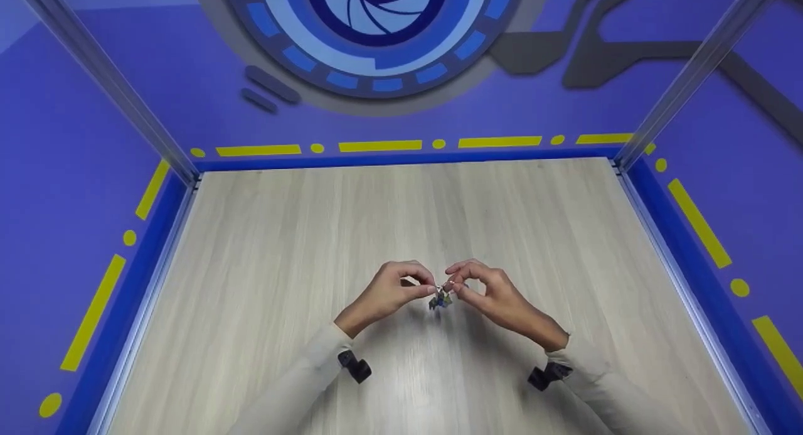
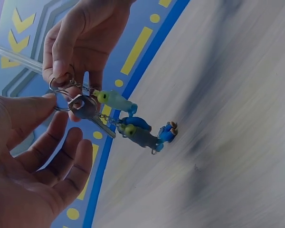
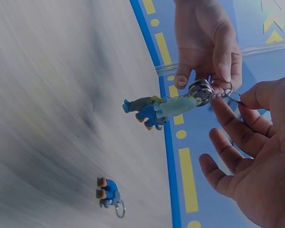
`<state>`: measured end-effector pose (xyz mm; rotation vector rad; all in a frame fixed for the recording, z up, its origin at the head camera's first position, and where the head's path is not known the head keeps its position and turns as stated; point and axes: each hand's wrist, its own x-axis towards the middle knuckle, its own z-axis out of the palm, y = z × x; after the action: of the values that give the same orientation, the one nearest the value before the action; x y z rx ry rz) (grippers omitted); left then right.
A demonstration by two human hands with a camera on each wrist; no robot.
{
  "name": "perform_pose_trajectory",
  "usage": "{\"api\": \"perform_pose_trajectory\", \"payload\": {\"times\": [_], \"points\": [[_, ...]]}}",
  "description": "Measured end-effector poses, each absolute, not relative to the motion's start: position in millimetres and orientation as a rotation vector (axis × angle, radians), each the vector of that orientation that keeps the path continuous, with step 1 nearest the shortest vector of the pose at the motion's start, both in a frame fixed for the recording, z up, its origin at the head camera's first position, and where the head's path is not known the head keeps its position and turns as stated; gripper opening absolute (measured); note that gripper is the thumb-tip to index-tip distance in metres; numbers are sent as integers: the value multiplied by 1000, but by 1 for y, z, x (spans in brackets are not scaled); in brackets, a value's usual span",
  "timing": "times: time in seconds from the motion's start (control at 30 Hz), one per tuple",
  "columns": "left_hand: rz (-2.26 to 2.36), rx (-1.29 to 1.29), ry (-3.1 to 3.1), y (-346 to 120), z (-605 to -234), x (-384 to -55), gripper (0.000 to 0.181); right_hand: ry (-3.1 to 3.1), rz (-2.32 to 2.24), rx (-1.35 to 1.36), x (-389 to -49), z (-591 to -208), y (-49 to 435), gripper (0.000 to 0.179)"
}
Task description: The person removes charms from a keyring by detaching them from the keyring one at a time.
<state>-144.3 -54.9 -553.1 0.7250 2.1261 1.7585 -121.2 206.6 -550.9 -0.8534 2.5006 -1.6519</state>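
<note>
In the head view, both hands meet above the table around a small bunch of keychain charms. My left hand pinches a metal split ring at its edge, other fingers spread. My right hand pinches a thin ring on the same bunch, between thumb and forefinger. A silver key hangs from the rings. Small figure charms dangle on short chains: a pale green one, a grey one and a blue one. Finger overlap partly hides the joined rings.
A separate blue figure charm with its own ring shows below in the right wrist view, apart from the bunch. Under the hands spreads a wood-grain table. Blue panels with metal posts enclose its back and sides.
</note>
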Motion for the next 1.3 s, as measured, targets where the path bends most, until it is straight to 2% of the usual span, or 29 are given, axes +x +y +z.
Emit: {"api": "perform_pose_trajectory", "payload": {"times": [0.3, 0.73, 1.3], "points": [[1794, 704, 2067, -57, -556, -142, 9, 2442, -1731, -857, -121, -552, 207, 11], [1664, 701, 2203, -47, -549, -144, 7, 2549, -1604, -866, -121, -551, 210, 15], [1750, 724, 2144, -49, -550, -144, 5, 2518, -1670, -887, -121, -554, 210, 11]]}}
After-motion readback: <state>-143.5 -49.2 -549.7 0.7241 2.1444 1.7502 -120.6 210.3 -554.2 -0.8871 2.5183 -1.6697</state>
